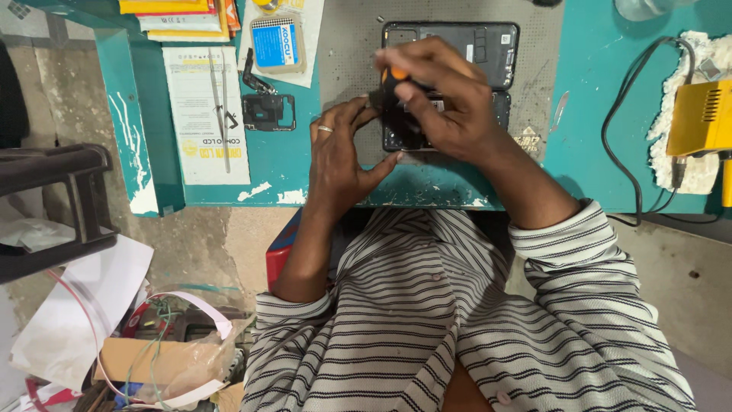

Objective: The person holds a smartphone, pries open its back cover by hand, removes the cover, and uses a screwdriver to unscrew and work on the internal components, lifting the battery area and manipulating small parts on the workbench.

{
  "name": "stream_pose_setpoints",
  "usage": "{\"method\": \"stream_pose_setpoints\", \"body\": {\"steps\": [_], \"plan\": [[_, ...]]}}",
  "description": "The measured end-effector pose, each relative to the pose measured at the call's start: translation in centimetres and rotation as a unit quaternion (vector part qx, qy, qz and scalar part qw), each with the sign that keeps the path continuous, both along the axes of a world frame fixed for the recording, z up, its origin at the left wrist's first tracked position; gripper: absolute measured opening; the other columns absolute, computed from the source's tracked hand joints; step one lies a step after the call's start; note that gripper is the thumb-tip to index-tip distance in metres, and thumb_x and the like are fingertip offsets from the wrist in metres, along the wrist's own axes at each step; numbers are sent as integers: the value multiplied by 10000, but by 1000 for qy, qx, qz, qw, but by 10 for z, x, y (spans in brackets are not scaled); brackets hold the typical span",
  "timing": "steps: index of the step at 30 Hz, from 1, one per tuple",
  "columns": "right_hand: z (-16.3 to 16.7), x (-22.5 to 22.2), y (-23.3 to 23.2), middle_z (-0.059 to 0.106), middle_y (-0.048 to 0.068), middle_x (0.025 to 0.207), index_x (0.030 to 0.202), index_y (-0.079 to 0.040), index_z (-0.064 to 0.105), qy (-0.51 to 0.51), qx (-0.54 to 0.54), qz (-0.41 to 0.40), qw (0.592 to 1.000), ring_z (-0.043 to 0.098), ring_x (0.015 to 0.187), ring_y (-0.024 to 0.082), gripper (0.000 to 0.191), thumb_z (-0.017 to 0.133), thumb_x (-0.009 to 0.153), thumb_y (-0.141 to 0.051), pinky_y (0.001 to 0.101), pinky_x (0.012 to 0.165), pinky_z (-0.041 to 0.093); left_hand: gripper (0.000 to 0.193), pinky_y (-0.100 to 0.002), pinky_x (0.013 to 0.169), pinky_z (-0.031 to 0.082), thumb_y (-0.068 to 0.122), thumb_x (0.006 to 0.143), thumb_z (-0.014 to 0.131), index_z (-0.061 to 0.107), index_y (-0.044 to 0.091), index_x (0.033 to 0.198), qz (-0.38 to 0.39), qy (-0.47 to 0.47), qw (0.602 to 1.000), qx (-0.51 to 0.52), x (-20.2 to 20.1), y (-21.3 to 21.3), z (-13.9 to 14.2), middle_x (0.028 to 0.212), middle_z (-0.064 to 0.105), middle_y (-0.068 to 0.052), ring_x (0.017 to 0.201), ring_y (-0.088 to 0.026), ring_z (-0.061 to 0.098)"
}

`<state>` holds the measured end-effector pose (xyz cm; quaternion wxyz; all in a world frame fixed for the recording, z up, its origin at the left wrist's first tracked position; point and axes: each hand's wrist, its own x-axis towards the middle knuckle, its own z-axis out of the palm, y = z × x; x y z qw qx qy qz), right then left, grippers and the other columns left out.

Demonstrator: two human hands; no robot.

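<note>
An opened black phone (457, 46) lies back-up on a grey mat (351, 53) on the teal bench, its insides showing. My right hand (442, 95) is closed around a small screwdriver with an orange cap (396, 74), its tip down over the phone's left side. My left hand (339, 152), with a ring on one finger, rests at the phone's lower left edge and steadies it. My hands hide the phone's lower half.
Tweezers (221, 99) lie on a white leaflet at left, beside a small black phone part (268, 111). A blue-labelled packet (276, 44) and stacked booklets (179, 19) sit farther back. A yellow tool (698, 118) with black cables stands at right. Clutter and papers fill the floor at lower left.
</note>
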<state>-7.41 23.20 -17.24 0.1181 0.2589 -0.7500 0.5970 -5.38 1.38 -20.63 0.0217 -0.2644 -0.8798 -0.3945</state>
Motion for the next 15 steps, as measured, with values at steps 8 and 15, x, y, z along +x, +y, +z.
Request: {"method": "stream_pose_setpoints", "body": {"steps": [8,15], "plan": [[-5,-5,1,645,192,1260,1336,-40,637,59,6,-8,998,673,1243,255,291,721,1060,-83,364,1028,610,934,-487,1145,337,342,811,919,351,58,1496,2,0,1000,-5,-1,0,0,1274,726,-82,1330,-291,546],[-4,-5,-1,584,212,1162,1193,-97,735,54,12,-18,998,647,1092,250,241,850,982,-122,358,940,606,933,-485,1147,338,345,817,913,344,58,1498,1,0,1000,-8,0,-1,0,1298,721,-83,1335,-299,533]]}}
